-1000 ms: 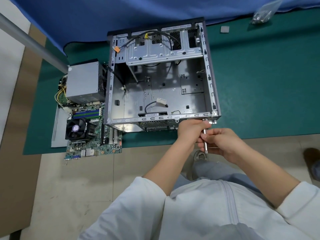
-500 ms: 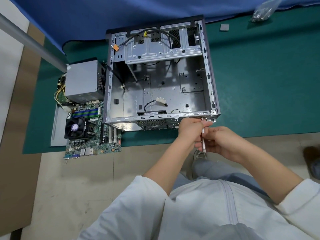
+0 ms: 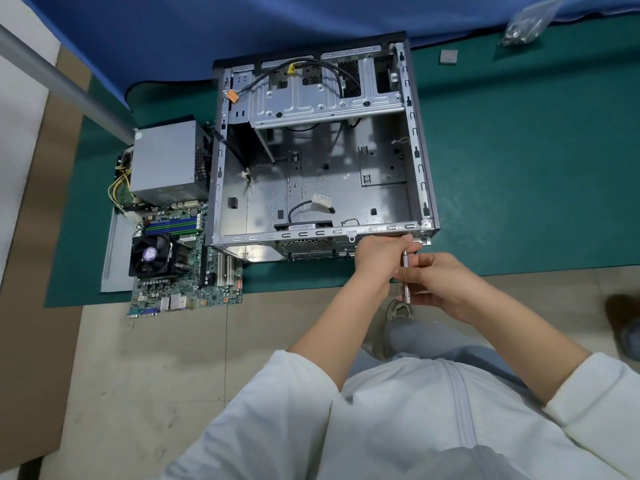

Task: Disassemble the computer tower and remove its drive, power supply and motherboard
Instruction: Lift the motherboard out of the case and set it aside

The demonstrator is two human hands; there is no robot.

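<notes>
The open computer case (image 3: 420, 161) lies on its side on the green mat, its inside bare apart from a few loose cables. The grey power supply (image 3: 162, 164) and the motherboard (image 3: 180, 271) with its black fan lie left of the case. At the case's near right corner, my left hand (image 3: 377, 261) curls its fingers by the upper end of a slim silver screwdriver (image 3: 404, 275). My right hand (image 3: 443, 285) grips the screwdriver's lower shaft. The tip is hidden behind my left fingers.
The green mat (image 3: 536, 168) covers the floor under the case. A bag of screws (image 3: 526, 24) and a small grey square piece (image 3: 449, 57) lie at the far right. A grey panel (image 3: 112, 258) lies under the motherboard's left edge. A metal pole (image 3: 65, 83) crosses the upper left.
Both hands and the screwdriver stay at the case's near right corner, shifting only slightly. The view has drifted a little.
</notes>
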